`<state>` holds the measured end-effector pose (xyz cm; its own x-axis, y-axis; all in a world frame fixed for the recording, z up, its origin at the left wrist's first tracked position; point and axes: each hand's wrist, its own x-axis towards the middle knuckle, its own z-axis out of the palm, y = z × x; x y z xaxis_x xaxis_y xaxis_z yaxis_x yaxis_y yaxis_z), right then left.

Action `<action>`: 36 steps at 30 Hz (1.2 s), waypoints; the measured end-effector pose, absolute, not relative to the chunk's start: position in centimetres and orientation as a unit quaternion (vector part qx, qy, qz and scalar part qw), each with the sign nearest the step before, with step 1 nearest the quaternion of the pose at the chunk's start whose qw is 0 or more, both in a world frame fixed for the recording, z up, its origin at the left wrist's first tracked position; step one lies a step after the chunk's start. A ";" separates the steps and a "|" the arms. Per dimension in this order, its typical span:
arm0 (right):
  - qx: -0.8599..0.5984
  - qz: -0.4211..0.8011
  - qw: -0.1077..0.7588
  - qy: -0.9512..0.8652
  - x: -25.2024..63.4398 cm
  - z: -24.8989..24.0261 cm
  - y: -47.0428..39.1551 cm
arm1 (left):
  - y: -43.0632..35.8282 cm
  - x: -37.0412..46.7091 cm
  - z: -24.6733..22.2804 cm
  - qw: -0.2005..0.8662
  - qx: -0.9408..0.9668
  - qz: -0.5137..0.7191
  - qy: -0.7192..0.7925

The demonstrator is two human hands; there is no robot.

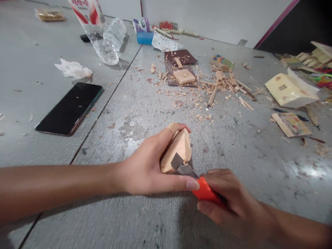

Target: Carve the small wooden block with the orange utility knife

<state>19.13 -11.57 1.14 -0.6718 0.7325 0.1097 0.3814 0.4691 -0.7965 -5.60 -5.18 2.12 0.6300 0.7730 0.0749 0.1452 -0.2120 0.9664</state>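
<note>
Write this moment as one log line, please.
left hand: holds wooden block | right hand: grips orange-handled cutter | blade: at block's near end | table: phone, wood shavings

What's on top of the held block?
Knife blade overlaps the near part of the block; left hand wraps its left side. Hidden: its underside, and whatever blade and hand cover.

Counter [124, 221]: glare well right of the wooden block [182, 143], soft shadow on its near side.
Right hand [233, 193]: slightly blurred, block's lower right.
Bottle [100, 43]: lens-tilted, block's upper left.
</note>
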 end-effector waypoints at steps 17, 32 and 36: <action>-0.335 0.427 0.230 -0.808 19.2 1.2 -11.3 | -5.2 -5.4 2.3 0.553 0.707 0.301 0.323; -0.327 0.383 0.239 -0.831 19.3 1.3 -11.3 | -5.1 -5.2 2.4 0.566 0.701 0.319 0.295; -0.325 0.380 0.231 -0.835 19.2 1.6 -11.3 | -5.0 -5.2 2.7 0.557 0.722 0.303 0.279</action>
